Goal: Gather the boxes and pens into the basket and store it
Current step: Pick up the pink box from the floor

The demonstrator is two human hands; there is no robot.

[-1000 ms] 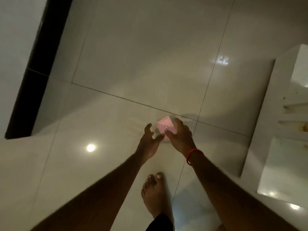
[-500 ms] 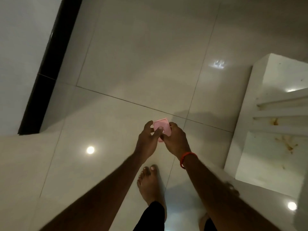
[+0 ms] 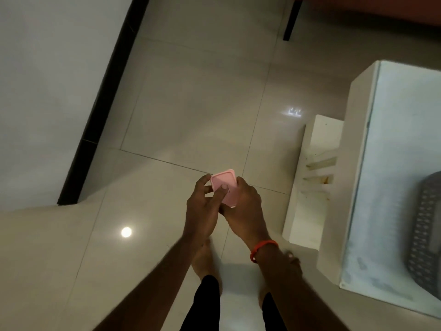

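A small pink box (image 3: 226, 185) with a lid is held in front of me, above the tiled floor. My right hand (image 3: 243, 209) grips it from the right and underneath. My left hand (image 3: 202, 206) holds its left side, with the thumb pressed on the lid. A grey perforated basket (image 3: 423, 237) sits on the white table (image 3: 372, 187) at the right edge of the view, only partly visible. No pens are in view.
The white table has lower shelves (image 3: 315, 177) facing me. A dark table leg (image 3: 291, 20) stands at the top. A black skirting strip (image 3: 100, 111) runs along the wall on the left. My bare feet (image 3: 205, 259) stand on glossy floor tiles.
My left hand has closed onto the pink box, which my right hand held alone before. The view has swung right, bringing the white table and basket into sight.
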